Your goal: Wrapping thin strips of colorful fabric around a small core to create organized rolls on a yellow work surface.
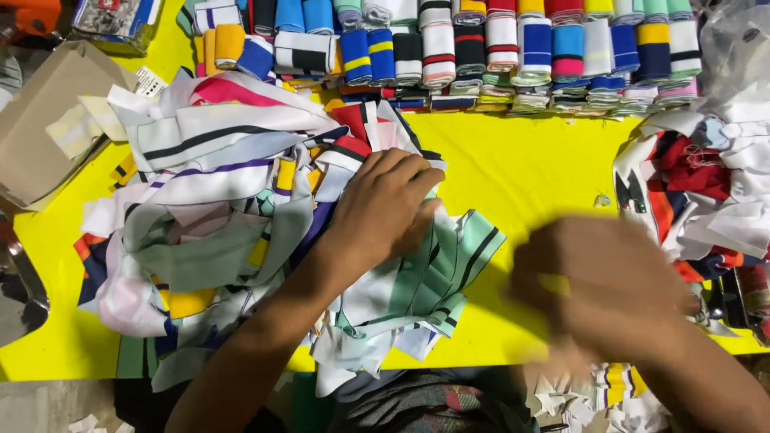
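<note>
Blurred right hand (601, 293), left hand (385, 204) on striped fabric strips (208, 200)

right hand (601, 293): motion-blurred, grip unreadable | left hand (385, 204): fingertips buried in fabric pile (224, 208) | folded stacks (497, 40): cut off at far edge (cardboard box (40, 120) cut off left)

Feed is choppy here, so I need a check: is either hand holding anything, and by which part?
The left hand presses on top of the heap of striped fabric strips; a closed grip cannot be told. The right hand is motion-blurred over the yellow table; no hold can be told.
</note>
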